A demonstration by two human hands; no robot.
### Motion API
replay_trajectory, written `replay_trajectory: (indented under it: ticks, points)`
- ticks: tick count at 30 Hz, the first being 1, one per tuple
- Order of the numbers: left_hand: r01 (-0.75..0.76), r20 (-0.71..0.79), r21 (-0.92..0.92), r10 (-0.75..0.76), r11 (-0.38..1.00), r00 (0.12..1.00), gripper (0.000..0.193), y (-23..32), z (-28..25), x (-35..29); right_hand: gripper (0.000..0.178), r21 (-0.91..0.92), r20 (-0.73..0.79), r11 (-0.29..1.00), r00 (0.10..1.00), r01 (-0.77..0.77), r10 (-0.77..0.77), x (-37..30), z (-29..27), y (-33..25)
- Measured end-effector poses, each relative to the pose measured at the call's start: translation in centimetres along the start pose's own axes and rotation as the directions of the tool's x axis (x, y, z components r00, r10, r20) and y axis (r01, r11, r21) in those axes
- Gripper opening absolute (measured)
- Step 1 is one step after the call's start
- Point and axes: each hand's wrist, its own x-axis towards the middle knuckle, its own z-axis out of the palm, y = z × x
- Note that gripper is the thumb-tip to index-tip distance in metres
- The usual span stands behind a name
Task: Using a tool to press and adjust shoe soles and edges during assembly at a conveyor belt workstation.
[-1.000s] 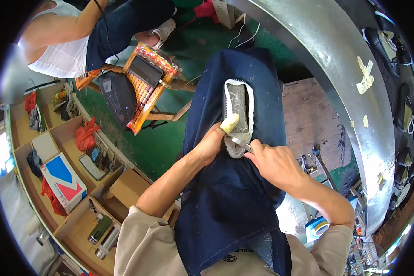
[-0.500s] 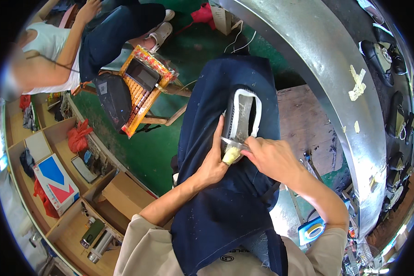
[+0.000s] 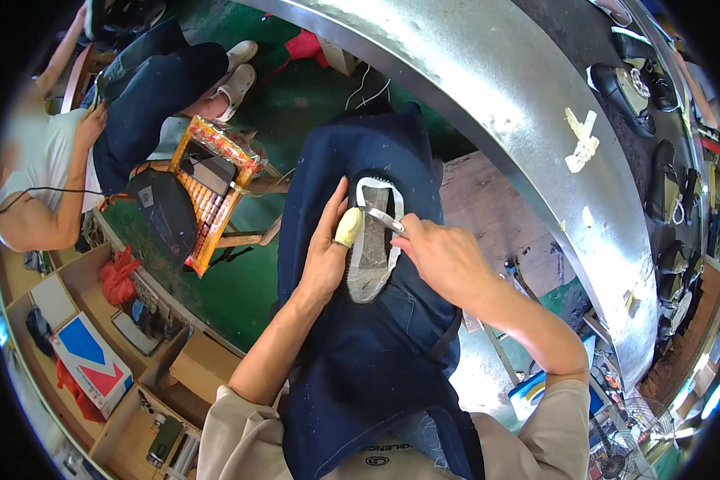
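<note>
A shoe (image 3: 372,252) rests on my lap, over the dark blue apron (image 3: 340,376). Its grey underside faces up, ringed by a white band. My left hand (image 3: 328,256) grips the shoe's left side, fingers along the edge. A pale yellow cover wraps the thumb, which presses at the rim. Pinched in my right hand (image 3: 440,260) is a small, narrow metal tool (image 3: 384,219) with a hole near the grip. The tool's tip lies over the upper part of the shoe, close to my left thumb. Whether the tip touches the band I cannot tell.
A curved metal bench (image 3: 488,80) arcs across the right, with black shoes (image 3: 624,96) beyond it. At the left stands a beaded stool (image 3: 204,200) carrying a phone (image 3: 208,170) and black bag (image 3: 164,210). Another person sits there. Wooden compartments (image 3: 88,272) hold boxes and bags.
The shoe has turned and sits lower and further left in view. Tool and left thumb have gone from its near end to its upper part. The whole view has shifted.
</note>
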Motion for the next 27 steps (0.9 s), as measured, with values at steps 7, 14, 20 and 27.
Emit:
replay_trajectory:
  ticks: [7, 14, 20, 27]
  points:
    - [-0.224, 0.057, 0.274, 0.217, 0.935, 0.974, 0.068, 0.1, 0.1, 0.1, 0.026, 0.031, -0.136, 0.997, 0.989, 0.07, -0.065, 1.7, 0.3, -0.5]
    - [-0.453, 0.186, 0.153, 0.425, 0.878, 0.886, 0.101, 2.6, -0.8, -2.2, 0.034, 0.642, -0.081, 0.762, 0.981, -0.082, 0.174, 0.2, -3.0, 0.4]
    - [-0.596, 0.437, 0.505, 0.41, 0.625, 0.8, 0.139, 2.7, -0.4, -4.7, 0.05, 0.85, -0.064, 0.525, 0.998, 0.05, 0.009, -0.1, -1.3, -0.8]
    - [-0.638, 0.125, 0.413, 0.653, 0.651, 0.747, 0.105, -0.5, 1.8, -4.8, 0.043, 0.934, -0.033, 0.356, 0.998, 0.012, 0.052, -0.6, -0.3, -2.0]
